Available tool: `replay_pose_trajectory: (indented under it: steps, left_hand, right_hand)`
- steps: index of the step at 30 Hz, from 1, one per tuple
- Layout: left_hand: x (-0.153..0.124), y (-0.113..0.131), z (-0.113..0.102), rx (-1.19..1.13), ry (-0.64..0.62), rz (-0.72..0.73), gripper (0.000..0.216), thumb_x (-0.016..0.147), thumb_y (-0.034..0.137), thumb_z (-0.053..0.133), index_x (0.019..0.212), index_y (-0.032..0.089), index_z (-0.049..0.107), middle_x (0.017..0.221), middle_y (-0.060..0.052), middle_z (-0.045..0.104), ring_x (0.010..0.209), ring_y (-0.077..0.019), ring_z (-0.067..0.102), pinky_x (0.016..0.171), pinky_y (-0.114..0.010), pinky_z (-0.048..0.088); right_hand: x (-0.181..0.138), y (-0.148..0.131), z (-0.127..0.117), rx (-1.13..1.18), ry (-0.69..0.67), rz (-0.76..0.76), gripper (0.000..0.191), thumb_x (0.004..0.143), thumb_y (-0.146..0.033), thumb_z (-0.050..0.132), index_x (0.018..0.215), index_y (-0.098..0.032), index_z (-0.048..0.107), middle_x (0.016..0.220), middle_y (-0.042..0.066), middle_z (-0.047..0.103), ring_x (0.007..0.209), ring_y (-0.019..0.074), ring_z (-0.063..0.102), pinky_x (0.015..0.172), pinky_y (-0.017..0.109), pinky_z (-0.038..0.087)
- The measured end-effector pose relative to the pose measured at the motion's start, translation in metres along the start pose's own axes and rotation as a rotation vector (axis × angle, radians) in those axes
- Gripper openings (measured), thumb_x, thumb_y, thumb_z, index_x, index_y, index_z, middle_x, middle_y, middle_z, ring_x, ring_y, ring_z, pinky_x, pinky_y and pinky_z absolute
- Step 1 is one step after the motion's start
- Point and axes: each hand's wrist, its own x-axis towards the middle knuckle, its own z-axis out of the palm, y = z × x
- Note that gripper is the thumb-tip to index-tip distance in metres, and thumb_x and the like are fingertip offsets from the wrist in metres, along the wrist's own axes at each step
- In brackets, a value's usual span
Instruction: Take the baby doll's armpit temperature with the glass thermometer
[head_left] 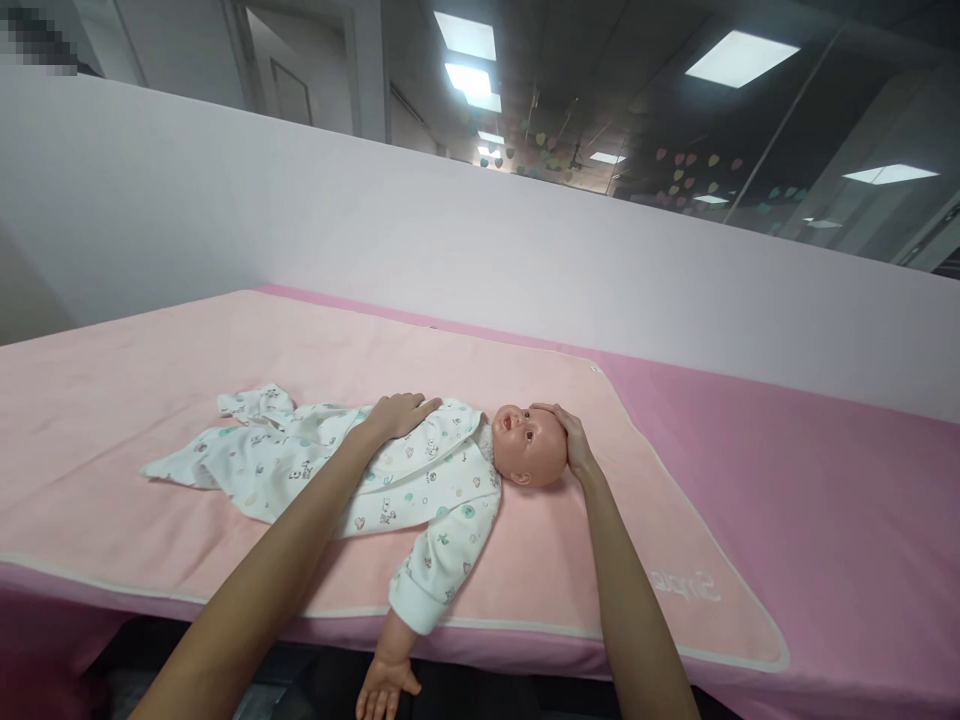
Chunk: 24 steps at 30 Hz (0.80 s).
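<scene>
A baby doll [525, 445] lies on its back on a light pink blanket [525, 560], head to the right. It wears a white printed romper [420, 480] with loose legs trailing left. My left hand [397, 415] lies flat on the doll's chest, fingers stretched out. My right hand [571, 440] cups the top of the doll's head, fingers curved around it. One doll arm [386, 670] hangs over the near edge of the table.
The blanket covers a darker pink table top [825, 480]. A pale partition wall [450, 230] runs along the far side. Above it are glass panels and ceiling lights.
</scene>
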Motion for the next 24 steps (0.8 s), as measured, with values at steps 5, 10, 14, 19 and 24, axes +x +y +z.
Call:
replay_pose_trajectory:
  steps: [5,10,14,19,24]
  left_hand:
    - [0.0,0.0,0.0,0.003,0.005,0.005,0.067,0.079,0.065,0.011,0.088,0.019,0.059,0.096,-0.011,0.065,0.087,-0.028,0.058,0.075,-0.036,0.039]
    - [0.0,-0.001,0.0,-0.009,0.004,0.012,0.068,0.079,0.065,0.01,0.088,0.018,0.059,0.096,-0.011,0.065,0.087,-0.0276,0.058,0.075,-0.036,0.039]
    - [-0.001,-0.001,0.0,-0.005,0.007,0.016,0.068,0.08,0.065,0.01,0.088,0.018,0.059,0.095,-0.011,0.065,0.086,-0.028,0.058,0.074,-0.036,0.039]
    - [0.0,0.0,0.0,0.0,0.009,0.015,0.067,0.08,0.064,0.01,0.088,0.018,0.058,0.095,-0.011,0.065,0.087,-0.0277,0.058,0.074,-0.036,0.039]
    - [0.0,-0.001,0.001,0.004,0.014,0.019,0.068,0.08,0.064,0.01,0.088,0.018,0.059,0.094,-0.011,0.065,0.086,-0.027,0.058,0.074,-0.035,0.039]
  right_hand:
    - [0.007,0.008,-0.005,0.046,0.166,0.002,0.046,0.069,-0.053,0.054,0.103,-0.023,0.063,0.122,0.003,0.055,0.114,0.0222,0.048,0.097,0.036,0.035]
    - [0.004,0.0,0.0,0.113,0.22,0.04,0.047,0.067,-0.052,0.057,0.104,-0.023,0.062,0.122,0.002,0.055,0.113,0.0215,0.049,0.096,0.034,0.037]
    - [-0.006,-0.015,0.01,0.13,0.022,0.167,0.043,0.068,-0.054,0.055,0.081,-0.016,0.069,0.088,0.007,0.069,0.09,0.0243,0.061,0.084,0.035,0.045]
    - [-0.011,-0.022,0.014,0.126,0.007,0.184,0.041,0.067,-0.053,0.057,0.076,-0.015,0.068,0.08,0.008,0.07,0.082,0.0239,0.063,0.08,0.035,0.046]
    - [-0.005,-0.015,0.009,0.127,0.11,0.113,0.039,0.064,-0.049,0.062,0.085,-0.017,0.067,0.1,0.005,0.066,0.096,0.0223,0.059,0.088,0.033,0.043]
